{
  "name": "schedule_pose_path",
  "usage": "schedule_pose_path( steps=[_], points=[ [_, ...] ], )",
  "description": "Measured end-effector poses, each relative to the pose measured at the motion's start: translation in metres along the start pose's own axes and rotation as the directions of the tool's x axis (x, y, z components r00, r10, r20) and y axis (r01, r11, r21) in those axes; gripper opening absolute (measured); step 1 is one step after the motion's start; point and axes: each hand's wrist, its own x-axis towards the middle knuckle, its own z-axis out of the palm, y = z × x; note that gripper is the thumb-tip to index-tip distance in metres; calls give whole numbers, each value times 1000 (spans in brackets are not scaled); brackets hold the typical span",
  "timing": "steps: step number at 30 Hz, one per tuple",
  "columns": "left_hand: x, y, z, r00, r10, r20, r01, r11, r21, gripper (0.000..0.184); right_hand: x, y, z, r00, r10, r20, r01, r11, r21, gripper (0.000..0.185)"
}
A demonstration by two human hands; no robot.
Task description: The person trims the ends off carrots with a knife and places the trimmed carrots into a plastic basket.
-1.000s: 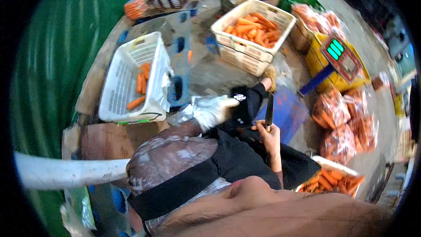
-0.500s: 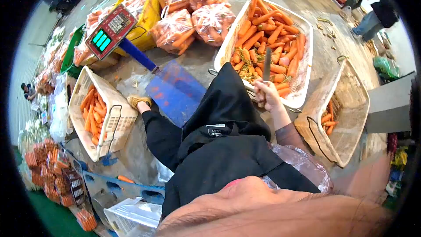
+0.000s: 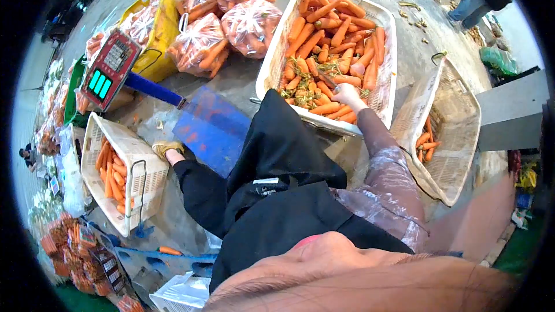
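My right hand (image 3: 347, 95) reaches into the near side of a big white crate (image 3: 386, 86) full of loose carrots (image 3: 338, 37). Its fingers are closed round a knife (image 3: 326, 80), whose blade points up and left over the carrots. Green carrot tops (image 3: 303, 75) lie close to the blade. Whether the blade touches a carrot I cannot tell. My left hand is out of view.
Left stand a blue platform scale (image 3: 211, 130) with a lit display (image 3: 99, 83), a yellow crate (image 3: 159, 37), bagged carrots (image 3: 251, 26) and a white crate (image 3: 151, 173) with carrots. A tilted crate (image 3: 457, 133) stands right. A person (image 3: 480, 0) is at upper right.
My right hand has moved forward and down into the carrot crate with the knife. The blade, upright before, now slants to the left. The whole view has shifted slightly.
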Motion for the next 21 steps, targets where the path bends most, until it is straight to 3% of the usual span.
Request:
schedule_pose_path(
  steps=[2,3,4,6,8,11,12,13,15,16,17,18,19,20,21],
  points=[
    [-3,-6,-39,998,11,-65,-4,993,115,20,24,7,34,995,-76,60,83,990,-117,35],
    [-7,-7,-55,994,25,-109,-6,985,173,20,27,-5,35,985,43,165,-15,986,-167,38],
    [-10,-7,-70,990,45,-136,-12,972,235,20,23,-12,34,971,29,238,15,983,-183,49],
    [-18,3,-83,977,124,-171,-60,940,337,20,27,-13,39,986,2,169,22,989,-144,60],
    [-27,19,-73,965,236,-118,-173,903,394,20,39,-9,52,976,18,216,12,991,-133,63],
    [-40,57,11,901,360,243,-404,900,161,19,45,-12,58,965,2,263,67,965,-254,57],
    [-46,75,52,854,367,368,-413,909,52,19,46,-14,53,958,14,287,67,960,-270,54],
    [-68,111,110,822,277,498,-325,946,10,17,53,-11,57,934,8,356,95,959,-269,49],
    [-101,144,215,690,357,630,-364,923,-125,12,51,-17,57,950,15,311,96,936,-339,45],
    [-137,176,261,483,530,697,-518,815,-261,13,45,-22,55,968,-8,252,104,924,-369,44],
    [-151,182,298,421,435,796,-476,853,-214,13,45,-20,58,964,-41,263,136,925,-354,44],
    [-177,190,336,277,569,774,-568,747,-346,13,46,-12,63,964,-28,266,125,926,-356,44],
    [-204,203,366,153,642,751,-644,642,-417,12,47,-3,66,959,-75,273,151,951,-269,43],
    [-218,200,396,69,561,825,-564,704,-432,11,51,3,65,954,-126,273,180,967,-181,43],
    [-236,195,424,35,611,791,-552,671,-495,11,46,3,51,954,-158,254,180,981,-67,41]
  ],
)
